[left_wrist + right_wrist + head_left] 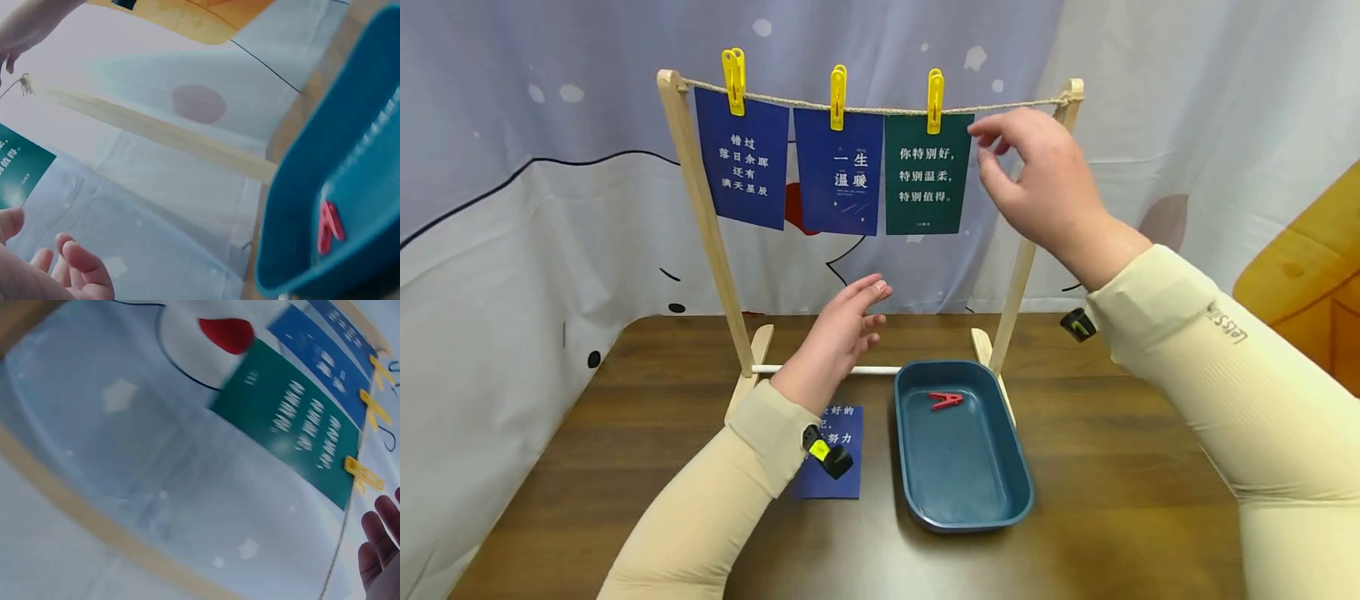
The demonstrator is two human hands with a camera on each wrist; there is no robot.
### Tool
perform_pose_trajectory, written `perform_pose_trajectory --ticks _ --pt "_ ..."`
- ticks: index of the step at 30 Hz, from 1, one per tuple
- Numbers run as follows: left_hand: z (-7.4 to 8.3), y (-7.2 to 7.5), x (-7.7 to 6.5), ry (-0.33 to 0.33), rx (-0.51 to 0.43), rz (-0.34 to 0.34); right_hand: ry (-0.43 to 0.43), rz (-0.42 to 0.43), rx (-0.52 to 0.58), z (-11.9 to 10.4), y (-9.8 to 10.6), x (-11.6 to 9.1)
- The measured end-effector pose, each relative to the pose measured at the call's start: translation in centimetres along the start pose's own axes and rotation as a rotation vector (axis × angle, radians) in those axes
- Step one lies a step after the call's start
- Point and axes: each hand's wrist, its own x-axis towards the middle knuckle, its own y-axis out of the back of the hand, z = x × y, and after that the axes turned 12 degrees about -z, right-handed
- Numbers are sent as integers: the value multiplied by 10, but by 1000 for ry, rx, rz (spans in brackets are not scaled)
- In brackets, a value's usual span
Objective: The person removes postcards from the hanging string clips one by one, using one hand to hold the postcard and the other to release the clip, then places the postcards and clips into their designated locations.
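Three cards hang from a twine line (1000, 107), each under a yellow clothespin: a blue card (741, 158) at left, another blue card (837, 204) in the middle and a green card (922, 212) at right. My right hand (1045, 175) is raised beside the green card's upper right corner, thumb and fingers apart with nothing between them. The nearest yellow clothespin (364, 473) grips the line just beyond those fingertips. Lower down, my left hand (842, 329) hovers with loosely bent fingers, holding nothing. Under that forearm a blue card (842, 467) lies partly hidden on the table.
A wooden frame (718, 250) carries the line, its feet on the brown table (1112, 467). In front of its right foot stands a dark blue tray (958, 475) with a red clothespin (945, 401) inside. A patterned curtain (587, 208) hangs behind.
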Motion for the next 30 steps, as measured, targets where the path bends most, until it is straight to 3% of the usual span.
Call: perform_pose_trajectory --ticks 8,16,25,30 --pt "12 -26 22 -118 -147 98 -274 -106 50 -10 10 44" --pt "25 -43 36 -137 -223 140 -496 -249 149 -7 4 71" --pt "34 -49 43 -155 -363 164 -506 -309 206 -9 -2 84" --pt "36 -50 46 -193 -437 118 -492 -292 238 -11 -1 84"
